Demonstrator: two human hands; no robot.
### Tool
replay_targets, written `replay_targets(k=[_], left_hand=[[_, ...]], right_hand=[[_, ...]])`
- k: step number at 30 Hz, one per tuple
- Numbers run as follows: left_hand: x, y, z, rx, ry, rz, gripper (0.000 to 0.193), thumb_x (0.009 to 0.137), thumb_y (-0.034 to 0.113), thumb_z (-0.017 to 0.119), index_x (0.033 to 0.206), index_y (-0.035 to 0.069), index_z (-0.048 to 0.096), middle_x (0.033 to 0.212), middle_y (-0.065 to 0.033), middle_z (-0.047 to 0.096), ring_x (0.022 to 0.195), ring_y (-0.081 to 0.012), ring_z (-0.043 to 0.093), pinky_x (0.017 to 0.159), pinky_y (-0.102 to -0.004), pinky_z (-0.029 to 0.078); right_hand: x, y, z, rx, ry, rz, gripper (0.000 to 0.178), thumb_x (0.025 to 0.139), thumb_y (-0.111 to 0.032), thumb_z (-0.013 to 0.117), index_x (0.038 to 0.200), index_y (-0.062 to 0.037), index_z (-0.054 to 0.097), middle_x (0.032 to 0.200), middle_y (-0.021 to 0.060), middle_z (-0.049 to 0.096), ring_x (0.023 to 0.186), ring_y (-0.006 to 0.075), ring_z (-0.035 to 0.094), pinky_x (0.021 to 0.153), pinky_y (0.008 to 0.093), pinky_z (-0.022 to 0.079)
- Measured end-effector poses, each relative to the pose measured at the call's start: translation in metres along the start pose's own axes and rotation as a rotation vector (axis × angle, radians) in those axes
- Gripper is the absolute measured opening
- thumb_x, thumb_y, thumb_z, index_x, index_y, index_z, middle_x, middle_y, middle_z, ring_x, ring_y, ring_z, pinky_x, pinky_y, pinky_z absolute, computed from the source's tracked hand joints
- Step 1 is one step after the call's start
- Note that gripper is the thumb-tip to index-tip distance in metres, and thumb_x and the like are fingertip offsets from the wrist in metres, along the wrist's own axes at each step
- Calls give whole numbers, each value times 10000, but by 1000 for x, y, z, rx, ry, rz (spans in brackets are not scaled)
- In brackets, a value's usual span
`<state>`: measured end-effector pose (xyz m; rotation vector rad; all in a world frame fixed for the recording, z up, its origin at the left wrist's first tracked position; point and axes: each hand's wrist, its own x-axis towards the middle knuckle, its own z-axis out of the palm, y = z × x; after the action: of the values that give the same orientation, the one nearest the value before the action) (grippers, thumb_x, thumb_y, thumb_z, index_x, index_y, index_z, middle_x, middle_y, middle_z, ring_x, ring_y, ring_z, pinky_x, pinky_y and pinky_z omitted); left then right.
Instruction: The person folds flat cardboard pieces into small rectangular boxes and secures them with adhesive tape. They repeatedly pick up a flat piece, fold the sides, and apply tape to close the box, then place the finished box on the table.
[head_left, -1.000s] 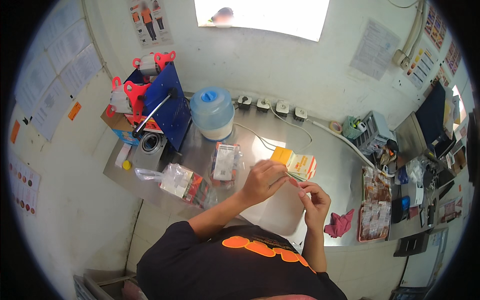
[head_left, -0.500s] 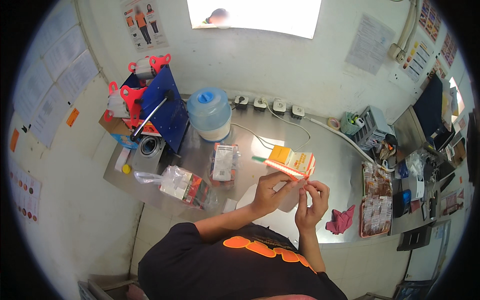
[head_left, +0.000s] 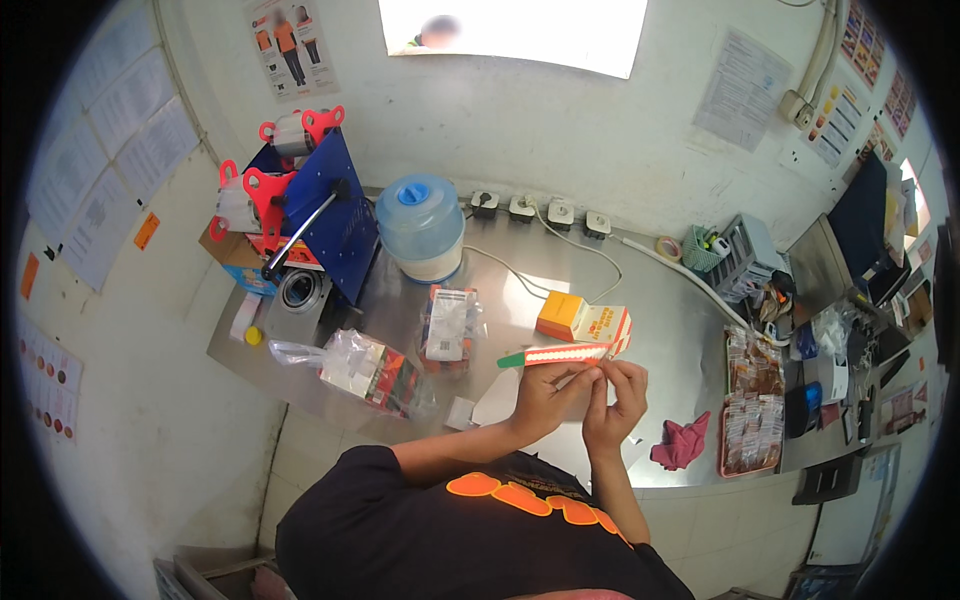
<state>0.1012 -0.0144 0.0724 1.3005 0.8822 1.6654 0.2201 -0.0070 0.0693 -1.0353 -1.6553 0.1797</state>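
Observation:
My left hand point(head_left: 545, 395) is closed on a narrow orange-and-white strip-like piece point(head_left: 565, 354) with a green end point(head_left: 511, 360). From the picture I cannot make out its exact kind. At its right end my right hand point(head_left: 615, 402) pinches with thumb and fingers, close against the left one; what lies between those fingertips is too small to tell. Just beyond the hands a small yellow, orange and white carton point(head_left: 588, 318) sits on the steel table. White paper point(head_left: 495, 400) lies partly under my left forearm and hand.
Left of me are two plastic-wrapped packs point(head_left: 372, 375) point(head_left: 449, 325), a blue-lidded clear tub point(head_left: 420, 230) and a blue lever machine point(head_left: 325, 220). To the right lie a crumpled red cloth point(head_left: 681, 441) and a tray of sachets point(head_left: 752, 425). Cables point(head_left: 520, 275) run along the back.
The strip has turned from slanting to nearly level and come slightly nearer to me, leaving more of the carton in sight. Both hands remain closed together at its right end.

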Motion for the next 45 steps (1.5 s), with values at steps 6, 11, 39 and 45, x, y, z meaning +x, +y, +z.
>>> replay_targets(k=[6, 11, 39, 45], left_hand=[[18, 4, -6, -195, 92, -88, 240, 1022, 159, 561, 1209, 9, 571, 1103, -78, 645, 1061, -160, 612, 934, -281, 475], [12, -2, -22, -318, 32, -252, 261, 1040, 207, 482, 1214, 17, 523, 1018, -40, 603, 921, -111, 569, 847, -247, 463], [28, -7, -45, 606, -434, 215, 133, 882, 106, 585, 789, 11, 577, 766, -149, 555, 722, -354, 579, 657, -453, 465], [23, -13, -43, 674, -417, 180, 158, 873, 152, 629, 802, 14, 599, 763, -142, 563, 745, -351, 575, 687, -449, 446]], right_hand=[[-7, 2, 4, 71, -149, 1, 465, 862, -16, 639, 1327, -9, 610, 1510, 232, 425, 1382, 342, 433, 1072, 431, 380], [6, 17, -5, 642, -246, 542, 483, 943, -70, 618, 1397, 60, 520, 1382, 176, 565, 1268, 248, 549, 1065, 399, 437], [-12, 28, -21, 912, -435, 873, 43, 971, -39, 601, 977, -51, 560, 924, 50, 691, 808, 89, 631, 735, 242, 492], [-27, 27, -5, 552, -326, 619, 79, 998, -54, 595, 953, -42, 532, 829, -4, 622, 738, 31, 569, 650, 191, 445]])
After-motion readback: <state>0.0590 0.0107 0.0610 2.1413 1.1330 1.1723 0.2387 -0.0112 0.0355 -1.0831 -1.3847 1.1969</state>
